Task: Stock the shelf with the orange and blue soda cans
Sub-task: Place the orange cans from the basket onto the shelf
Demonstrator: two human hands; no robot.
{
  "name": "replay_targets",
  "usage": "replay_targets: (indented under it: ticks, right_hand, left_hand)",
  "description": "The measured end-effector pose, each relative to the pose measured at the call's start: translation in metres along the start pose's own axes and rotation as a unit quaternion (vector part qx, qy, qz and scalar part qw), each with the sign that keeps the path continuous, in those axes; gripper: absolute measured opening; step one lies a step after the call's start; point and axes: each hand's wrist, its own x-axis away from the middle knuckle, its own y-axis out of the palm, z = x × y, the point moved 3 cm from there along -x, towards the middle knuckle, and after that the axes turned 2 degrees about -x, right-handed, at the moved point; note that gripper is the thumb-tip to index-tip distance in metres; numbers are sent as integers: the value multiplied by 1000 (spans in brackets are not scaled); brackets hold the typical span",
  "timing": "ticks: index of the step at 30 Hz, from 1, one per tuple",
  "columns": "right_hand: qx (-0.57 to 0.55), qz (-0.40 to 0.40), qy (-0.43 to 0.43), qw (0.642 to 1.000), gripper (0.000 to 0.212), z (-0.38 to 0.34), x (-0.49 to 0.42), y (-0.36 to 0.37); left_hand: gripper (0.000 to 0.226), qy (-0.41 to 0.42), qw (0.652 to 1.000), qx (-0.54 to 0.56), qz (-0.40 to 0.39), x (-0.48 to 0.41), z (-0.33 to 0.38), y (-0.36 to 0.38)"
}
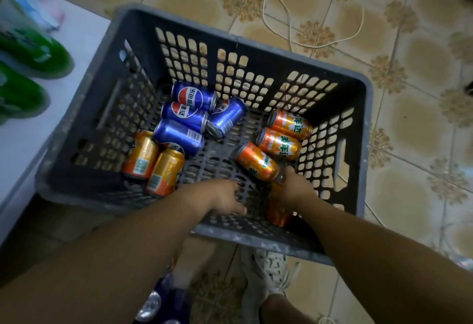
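A dark grey slotted crate (358,108) stands on the tiled floor with soda cans lying in it. Several blue cans (190,115) are piled at the back left. Two orange cans (156,163) lie at the front left and three more orange cans (279,142) at the right. My right hand (295,186) reaches into the crate and is shut on an orange can (277,211) near the front wall. My left hand (225,197) is inside the crate beside it, fingers spread just above the crate floor, holding nothing.
A white shelf surface (76,49) runs along the left with green bottles (30,52) on it. A white cord (289,21) loops over the floor behind the crate. More cans (153,303) show at the bottom edge near my shoe (271,270).
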Motion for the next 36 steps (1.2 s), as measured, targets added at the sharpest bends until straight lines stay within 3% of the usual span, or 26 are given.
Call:
replay_targets:
  ticks: [4, 9, 13, 16, 22, 30, 36]
  right_hand:
    - [-94, 2, -53, 994, 73, -12, 33, -13]
    - [-222, 56, -153, 961, 75, -53, 101, -62]
    - [-254, 94, -216, 938, 74, -94, 168, -112]
    - [-254, 135, -262, 921, 78, -127, 228, -150]
    - [-283, 174, -385, 861, 77, -198, 370, -203]
    - [-260, 206, -541, 773, 78, -292, 566, -209]
    - [-213, 162, -620, 738, 80, -367, 673, -156]
  left_hand:
    - [78, 14, 998, 52, 28, 16, 9, -5]
    - [87, 50, 984, 137, 107, 75, 10, -18]
    - [80, 103, 945, 262, 169, 149, 11, -36]
    - [86, 135, 912, 298, 246, 216, 10, -55]
    - [65, 201, 844, 316, 384, 374, 6, -79]
    - [77, 169, 749, 305, 563, 583, -43, -52]
    - [71, 56, 706, 253, 660, 701, -118, 7]
